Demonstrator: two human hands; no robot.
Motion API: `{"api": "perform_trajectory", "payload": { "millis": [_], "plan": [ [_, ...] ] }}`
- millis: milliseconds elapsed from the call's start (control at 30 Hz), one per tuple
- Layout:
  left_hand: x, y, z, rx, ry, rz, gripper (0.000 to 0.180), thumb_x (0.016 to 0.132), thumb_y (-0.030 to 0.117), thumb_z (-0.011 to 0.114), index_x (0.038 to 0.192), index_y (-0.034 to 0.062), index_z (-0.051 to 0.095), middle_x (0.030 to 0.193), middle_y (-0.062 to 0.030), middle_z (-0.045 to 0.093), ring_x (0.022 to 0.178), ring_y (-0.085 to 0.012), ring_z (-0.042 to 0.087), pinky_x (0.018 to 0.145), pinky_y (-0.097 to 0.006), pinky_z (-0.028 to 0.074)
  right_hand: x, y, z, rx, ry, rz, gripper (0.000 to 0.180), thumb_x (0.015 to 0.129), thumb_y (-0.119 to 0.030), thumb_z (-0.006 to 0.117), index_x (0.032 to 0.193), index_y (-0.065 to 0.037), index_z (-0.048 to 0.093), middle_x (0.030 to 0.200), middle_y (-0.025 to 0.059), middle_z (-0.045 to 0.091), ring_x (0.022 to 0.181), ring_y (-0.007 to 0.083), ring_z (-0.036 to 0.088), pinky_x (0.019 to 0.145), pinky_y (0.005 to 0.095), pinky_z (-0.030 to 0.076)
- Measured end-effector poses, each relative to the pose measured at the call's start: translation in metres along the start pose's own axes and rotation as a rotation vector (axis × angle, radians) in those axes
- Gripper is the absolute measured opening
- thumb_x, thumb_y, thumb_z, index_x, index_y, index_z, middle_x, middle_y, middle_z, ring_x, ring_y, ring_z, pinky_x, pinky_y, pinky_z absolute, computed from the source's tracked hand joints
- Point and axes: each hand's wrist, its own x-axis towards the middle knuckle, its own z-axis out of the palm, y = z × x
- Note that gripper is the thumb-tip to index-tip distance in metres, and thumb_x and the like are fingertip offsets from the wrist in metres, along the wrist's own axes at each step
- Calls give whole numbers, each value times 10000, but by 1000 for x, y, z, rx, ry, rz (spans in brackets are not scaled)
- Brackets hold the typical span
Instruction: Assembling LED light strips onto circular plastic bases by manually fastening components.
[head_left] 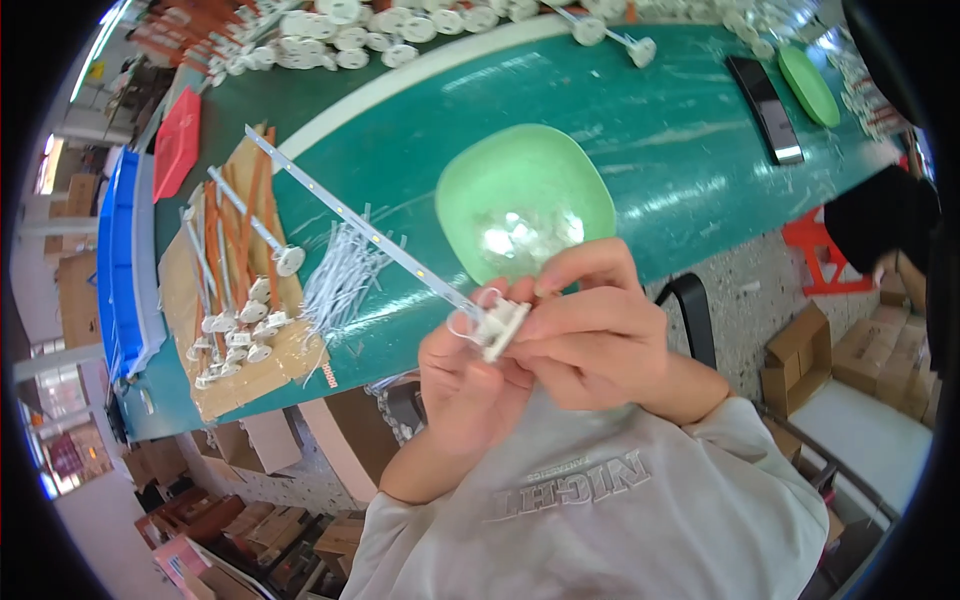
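Observation:
My left hand point(462, 385) and my right hand point(590, 325) meet in front of my chest, both gripping a small white plastic end piece point(503, 328). The piece sits on one end of a long thin LED strip point(350, 222) that slants up and to the left over the green table point(640, 130). A thin white wire loop point(470, 318) curls beside the end piece, near my left thumb. Just beyond my fingers a light green bowl point(525, 190) holds small clear parts.
Loose white wires point(340, 280) lie left of the strip. A cardboard sheet point(235, 350) carries several finished strips with white round ends. More white round parts point(340, 35) crowd the far edge. A dark phone point(765, 108), a green lid point(808, 85), cardboard boxes point(850, 350) on the floor.

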Motion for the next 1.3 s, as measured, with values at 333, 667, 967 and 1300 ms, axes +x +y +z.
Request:
{"api": "perform_trajectory", "payload": {
  "millis": [333, 667, 967, 1300],
  "plan": [
    [5, 58, -31, 750, 70, 260, 350, 927, 41, 569, 1269, -28, 548, 1296, -208, 557, 1153, -292, 595, 966, -443, 496, 25, 6, 3, 62, -244, 220, 205, 628, -19, 816, 805, -46, 717, 939, 61, 674, 781, 249, 595, 642, 321, 486],
    [23, 200, -94, 2551, 829, 488, 291, 773, 255, 723, 823, -23, 655, 718, -155, 628, 712, -333, 594, 653, -413, 469, 49, 27, -26, -125, -321, 239, 157, 628, 24, 756, 752, -37, 682, 861, 78, 664, 748, 241, 594, 646, 334, 464],
    [40, 186, -84, 2560, 790, 410, 489, 736, 150, 657, 1224, 161, 629, 1213, -195, 553, 1124, -368, 514, 911, -507, 393, 57, 26, -65, -352, -256, 277, 147, 639, 41, 749, 747, -26, 675, 820, 98, 669, 730, 238, 625, 631, 323, 488],
    [32, 215, -104, 2688, 308, 216, 242, 749, 39, 559, 929, 107, 705, 1049, -48, 692, 1164, -349, 550, 1045, -524, 349, 180, 122, -1, -414, -507, -73, 100, 736, 3, 711, 814, -39, 666, 881, 98, 675, 824, 267, 640, 719, 372, 509]
  ]
}}
